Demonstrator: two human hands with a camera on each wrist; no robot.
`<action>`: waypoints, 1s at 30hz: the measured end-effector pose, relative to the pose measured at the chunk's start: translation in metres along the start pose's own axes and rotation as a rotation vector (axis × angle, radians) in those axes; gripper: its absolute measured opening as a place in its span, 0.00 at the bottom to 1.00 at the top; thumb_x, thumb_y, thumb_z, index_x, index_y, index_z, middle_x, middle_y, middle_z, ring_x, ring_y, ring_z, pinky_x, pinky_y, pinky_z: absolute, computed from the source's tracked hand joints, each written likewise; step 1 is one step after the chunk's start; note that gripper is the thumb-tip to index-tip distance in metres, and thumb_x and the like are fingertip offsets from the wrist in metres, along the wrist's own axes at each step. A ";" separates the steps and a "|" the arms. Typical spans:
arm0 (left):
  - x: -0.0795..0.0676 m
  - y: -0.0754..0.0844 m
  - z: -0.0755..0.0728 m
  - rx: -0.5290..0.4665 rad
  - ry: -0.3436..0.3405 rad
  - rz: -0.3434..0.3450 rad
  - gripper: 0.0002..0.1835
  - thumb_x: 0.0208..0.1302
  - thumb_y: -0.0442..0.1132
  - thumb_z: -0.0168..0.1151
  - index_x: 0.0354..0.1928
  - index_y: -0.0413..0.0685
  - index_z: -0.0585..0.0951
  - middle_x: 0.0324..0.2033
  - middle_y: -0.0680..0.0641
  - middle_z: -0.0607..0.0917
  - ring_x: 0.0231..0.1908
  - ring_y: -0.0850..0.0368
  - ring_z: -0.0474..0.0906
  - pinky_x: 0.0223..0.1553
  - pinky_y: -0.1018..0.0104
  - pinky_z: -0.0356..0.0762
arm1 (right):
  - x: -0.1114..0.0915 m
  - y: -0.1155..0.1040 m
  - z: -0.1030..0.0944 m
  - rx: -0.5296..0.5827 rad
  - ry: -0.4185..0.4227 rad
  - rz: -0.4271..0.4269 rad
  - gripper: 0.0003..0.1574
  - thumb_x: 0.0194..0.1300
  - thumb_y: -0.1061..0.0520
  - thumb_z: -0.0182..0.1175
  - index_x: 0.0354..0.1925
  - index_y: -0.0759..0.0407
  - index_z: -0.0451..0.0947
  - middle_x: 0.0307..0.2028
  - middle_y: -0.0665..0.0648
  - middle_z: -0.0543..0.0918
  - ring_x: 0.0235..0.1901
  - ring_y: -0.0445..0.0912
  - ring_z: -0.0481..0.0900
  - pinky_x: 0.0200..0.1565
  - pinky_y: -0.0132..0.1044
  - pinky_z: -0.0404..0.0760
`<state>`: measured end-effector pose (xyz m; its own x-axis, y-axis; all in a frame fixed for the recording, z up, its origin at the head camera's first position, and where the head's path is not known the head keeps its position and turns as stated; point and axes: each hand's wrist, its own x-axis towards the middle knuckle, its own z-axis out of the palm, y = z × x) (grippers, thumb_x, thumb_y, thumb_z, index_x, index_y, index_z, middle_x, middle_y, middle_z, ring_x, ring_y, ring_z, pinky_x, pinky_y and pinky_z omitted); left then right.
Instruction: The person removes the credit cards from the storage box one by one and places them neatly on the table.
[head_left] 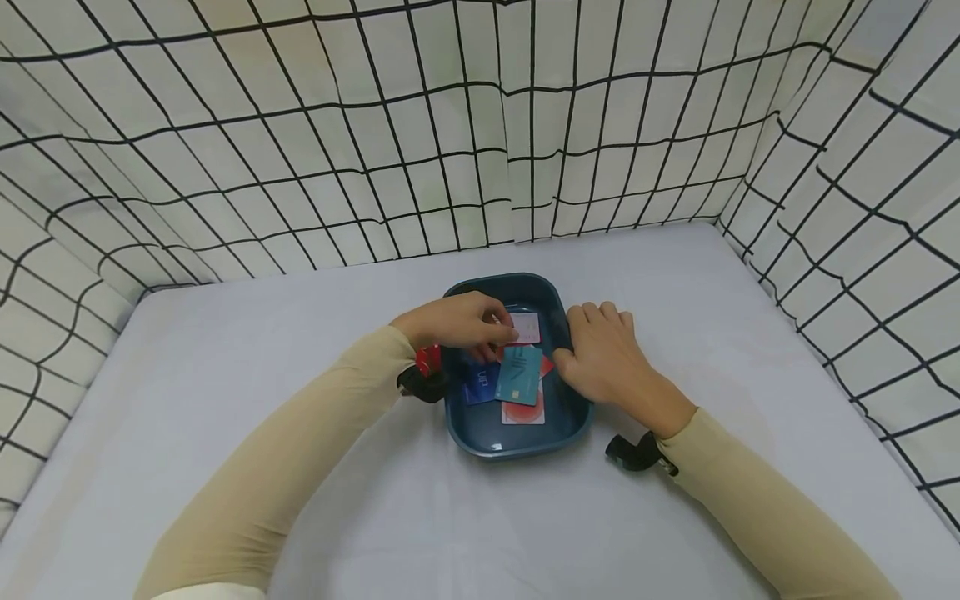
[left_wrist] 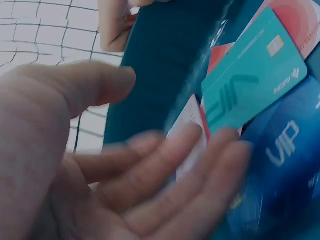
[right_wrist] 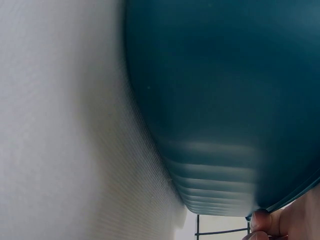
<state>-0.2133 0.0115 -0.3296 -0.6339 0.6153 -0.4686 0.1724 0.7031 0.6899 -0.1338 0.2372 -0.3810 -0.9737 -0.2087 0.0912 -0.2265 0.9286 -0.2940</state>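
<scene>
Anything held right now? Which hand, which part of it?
The right hand grips the blue tray by its rim, on the tray's right side. The left hand holds nothing: its thumb stands apart from its fingers over the cards.

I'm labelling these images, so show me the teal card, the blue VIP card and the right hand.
Teal card point(head_left: 519, 376): head view, middle of its face.
Blue VIP card point(left_wrist: 283, 144): left wrist view, its lettering.
Right hand point(head_left: 603, 354): head view, its back.

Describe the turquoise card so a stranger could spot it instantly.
On the white table sits a dark teal tray. Inside, the turquoise card partly covers a reddish card, beside a blue card with pale lettering. Large, dark VIP letters set the turquoise card apart.
</scene>
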 end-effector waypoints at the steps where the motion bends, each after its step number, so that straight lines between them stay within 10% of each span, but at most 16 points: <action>1: 0.001 0.002 0.002 -0.018 -0.005 -0.030 0.24 0.75 0.49 0.59 0.63 0.40 0.76 0.47 0.38 0.89 0.41 0.51 0.90 0.43 0.62 0.90 | 0.000 0.000 0.000 0.000 0.001 0.000 0.16 0.65 0.50 0.53 0.42 0.61 0.71 0.34 0.57 0.71 0.38 0.54 0.64 0.41 0.47 0.57; 9: 0.006 0.011 0.014 -0.061 0.007 -0.182 0.28 0.76 0.50 0.58 0.66 0.35 0.73 0.48 0.38 0.87 0.44 0.48 0.90 0.38 0.62 0.90 | 0.000 0.001 0.002 0.009 0.005 -0.003 0.16 0.65 0.50 0.53 0.42 0.61 0.71 0.33 0.57 0.72 0.38 0.54 0.64 0.42 0.47 0.58; 30: 0.007 0.011 0.022 -0.119 0.081 -0.200 0.27 0.74 0.52 0.56 0.60 0.35 0.78 0.46 0.38 0.87 0.40 0.50 0.90 0.39 0.62 0.90 | 0.000 0.001 0.000 0.015 -0.004 -0.002 0.17 0.65 0.49 0.52 0.42 0.61 0.71 0.34 0.57 0.72 0.38 0.54 0.64 0.42 0.47 0.58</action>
<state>-0.1991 0.0314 -0.3374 -0.7060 0.4342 -0.5595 -0.0496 0.7578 0.6506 -0.1343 0.2384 -0.3815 -0.9734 -0.2119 0.0877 -0.2288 0.9233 -0.3085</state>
